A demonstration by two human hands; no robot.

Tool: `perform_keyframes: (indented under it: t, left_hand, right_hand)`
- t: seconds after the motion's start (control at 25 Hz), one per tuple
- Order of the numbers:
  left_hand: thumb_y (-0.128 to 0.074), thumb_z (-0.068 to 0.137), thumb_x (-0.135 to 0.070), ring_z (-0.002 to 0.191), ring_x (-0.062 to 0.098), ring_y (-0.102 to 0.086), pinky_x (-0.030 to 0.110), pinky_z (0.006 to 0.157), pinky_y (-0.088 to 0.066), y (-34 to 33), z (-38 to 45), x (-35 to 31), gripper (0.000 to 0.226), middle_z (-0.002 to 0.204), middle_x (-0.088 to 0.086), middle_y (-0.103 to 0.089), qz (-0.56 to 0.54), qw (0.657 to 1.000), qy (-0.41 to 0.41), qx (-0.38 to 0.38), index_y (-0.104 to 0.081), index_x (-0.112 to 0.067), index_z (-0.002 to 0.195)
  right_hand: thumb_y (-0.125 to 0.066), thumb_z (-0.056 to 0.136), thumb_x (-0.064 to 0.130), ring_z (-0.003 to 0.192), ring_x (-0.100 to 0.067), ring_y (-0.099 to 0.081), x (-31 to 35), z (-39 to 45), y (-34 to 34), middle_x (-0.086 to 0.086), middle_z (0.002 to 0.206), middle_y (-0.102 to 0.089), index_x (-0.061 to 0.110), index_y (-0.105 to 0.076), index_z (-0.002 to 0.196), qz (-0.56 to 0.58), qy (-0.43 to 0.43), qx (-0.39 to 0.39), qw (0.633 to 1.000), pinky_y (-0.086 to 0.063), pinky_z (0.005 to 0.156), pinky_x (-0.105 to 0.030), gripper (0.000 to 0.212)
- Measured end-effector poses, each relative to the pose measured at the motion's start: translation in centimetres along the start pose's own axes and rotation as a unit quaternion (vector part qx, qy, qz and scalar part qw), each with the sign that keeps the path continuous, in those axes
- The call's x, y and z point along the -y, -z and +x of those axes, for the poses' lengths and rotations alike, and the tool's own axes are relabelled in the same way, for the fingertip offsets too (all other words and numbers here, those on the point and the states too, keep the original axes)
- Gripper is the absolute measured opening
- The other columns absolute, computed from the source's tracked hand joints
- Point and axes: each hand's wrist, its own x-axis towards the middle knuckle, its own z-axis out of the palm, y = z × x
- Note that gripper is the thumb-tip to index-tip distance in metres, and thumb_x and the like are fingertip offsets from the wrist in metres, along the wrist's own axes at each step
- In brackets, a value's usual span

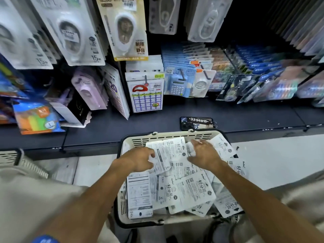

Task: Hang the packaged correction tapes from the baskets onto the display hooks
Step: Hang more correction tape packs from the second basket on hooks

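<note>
A cream basket (126,139) sits on the floor in front of a dark shelf (228,111). It is full of flat white packs of correction tape (192,190). The packs lie in a loose heap, some face up and some face down, and a few hang over the right edge. They look tipped in, not stacked, so each one has to be picked out.

Both hands are down in the far end of the basket. The left hand (138,160) has its fingers curled on the edge of one pack (160,160), with the thumb on top, so it is holding that pack. The right hand (204,153) lies over the heap with its fingers mostly straight and spread. It seems to be pressing or sorting the packs, not gripping one, though the fingertips are partly hidden.

I think the left hand holds its pack by the edge so the hole at the top stays free for a hook.

Above the shelf, more tape packs (125,27) hang in rows on hooks. They face forward so shoppers can read them. Lower down hang a label pack (145,92) and a blue calculator (177,85). A phone (198,122) lies flat on the shelf just behind the basket, likely put down to free both hands. Another basket (10,156) shows at the left edge.

Most of the hanging is still to do.
</note>
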Motion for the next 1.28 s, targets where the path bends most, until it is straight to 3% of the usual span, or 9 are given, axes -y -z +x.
perform_keyframes:
  t: [0.12, 0.28, 0.48, 0.76, 0.88, 1.0, 1.08, 1.16, 1.28]
  left_hand:
    - [-0.060, 0.097, -0.028, 0.121, 0.022, -0.057, 0.029, 0.096, -0.046, 0.0, 0.0, -0.5, 0.042, 0.137, 0.001, -0.060, 0.001, 1.000, -0.020, -0.014, -0.054, -0.027, 0.139]
    - [-0.059, 0.096, -0.029, 0.117, 0.021, -0.059, 0.032, 0.095, -0.048, 0.1, -0.1, -0.4, 0.042, 0.135, 0.001, -0.061, 0.003, 0.998, -0.023, -0.054, -0.055, -0.030, 0.138]
    - [-0.066, 0.091, -0.033, 0.122, 0.023, -0.058, 0.035, 0.099, -0.049, 0.1, 0.3, -0.5, 0.049, 0.136, 0.001, -0.062, 0.010, 0.994, -0.028, -0.107, -0.053, -0.031, 0.139]
    - [-0.093, 0.060, -0.051, 0.145, 0.008, -0.027, 0.027, 0.116, -0.022, 0.4, -0.4, -3.0, 0.126, 0.162, -0.011, -0.029, -0.164, 0.955, -0.163, -0.186, -0.017, -0.036, 0.160]
    - [-0.092, 0.068, -0.035, 0.136, 0.018, -0.047, 0.035, 0.115, -0.033, 1.7, -1.0, -4.4, 0.101, 0.149, -0.001, -0.053, -0.139, 0.917, -0.194, -0.319, -0.038, -0.025, 0.153]
    - [-0.084, 0.077, -0.010, 0.096, 0.017, -0.071, 0.030, 0.079, -0.056, 3.1, -1.7, -5.2, 0.042, 0.105, -0.003, -0.076, -0.306, 0.855, -0.188, -0.374, -0.068, -0.018, 0.115]
    - [-0.074, 0.082, -0.006, 0.079, 0.015, -0.063, 0.027, 0.067, -0.049, 4.2, -1.8, -5.4, 0.013, 0.086, -0.002, -0.074, -0.442, 0.820, -0.139, -0.336, -0.068, -0.011, 0.093]
    - [-0.070, 0.084, -0.005, 0.076, 0.017, -0.053, 0.035, 0.067, -0.046, 5.0, -1.7, -4.9, 0.007, 0.081, 0.006, -0.069, -0.439, 0.839, -0.105, -0.304, -0.063, -0.005, 0.084]
    - [-0.068, 0.087, 0.003, 0.072, 0.018, -0.058, 0.036, 0.073, -0.048, 4.7, -1.4, -4.4, 0.012, 0.080, 0.007, -0.073, -0.429, 0.866, -0.064, -0.247, -0.061, -0.006, 0.083]
  right_hand:
    - [-0.075, 0.085, 0.025, 0.107, -0.026, -0.064, 2.6, 0.7, -1.3, -0.009, 0.119, -0.069, 0.016, -0.026, 0.152, 0.096, 0.003, 0.037, 0.995, -0.053, 0.091, -0.038, 0.083]
    - [-0.075, 0.088, 0.012, 0.076, -0.005, -0.070, 4.2, 1.4, -0.5, 0.006, 0.095, -0.074, 0.014, -0.061, 0.125, 0.388, -0.073, 0.007, 0.919, -0.053, 0.062, -0.021, 0.039]
    - [-0.067, 0.093, 0.014, 0.086, -0.019, -0.070, 7.3, 0.8, 0.9, -0.007, 0.108, -0.075, 0.011, -0.075, 0.094, 0.295, -0.035, 0.000, 0.955, -0.058, 0.080, -0.034, 0.008]
    - [-0.065, 0.084, -0.001, 0.047, -0.022, -0.054, 6.9, -0.4, 11.7, -0.009, 0.054, -0.057, 0.007, -0.058, 0.073, 0.602, -0.136, -0.015, 0.786, -0.043, 0.049, -0.023, 0.015]
    - [-0.057, 0.094, 0.013, 0.056, -0.020, -0.058, 6.8, -1.4, 13.2, -0.009, 0.068, -0.058, 0.009, -0.059, 0.093, 0.646, -0.110, 0.077, 0.752, -0.045, 0.054, -0.024, 0.005]
    - [-0.048, 0.103, 0.035, 0.055, -0.019, -0.064, 7.6, -2.1, 12.2, -0.008, 0.061, -0.066, 0.008, -0.058, 0.079, 0.708, -0.082, 0.108, 0.693, -0.050, 0.062, -0.028, 0.038]
    - [-0.052, 0.103, 0.038, 0.058, -0.020, -0.069, 8.3, -2.4, 11.3, -0.006, 0.064, -0.071, 0.004, -0.068, 0.082, 0.676, -0.050, 0.028, 0.735, -0.052, 0.063, -0.028, 0.042]
    - [-0.060, 0.097, 0.019, 0.075, -0.021, -0.069, 8.2, -2.1, 10.8, -0.004, 0.081, -0.073, 0.005, -0.071, 0.094, 0.628, 0.001, -0.083, 0.774, -0.050, 0.067, -0.026, 0.018]
    - [-0.050, 0.076, 0.004, 0.095, -0.019, -0.068, 8.5, -2.2, 10.2, 0.000, 0.113, -0.071, 0.022, -0.070, 0.108, 0.691, 0.083, -0.046, 0.717, -0.057, 0.074, -0.033, 0.041]
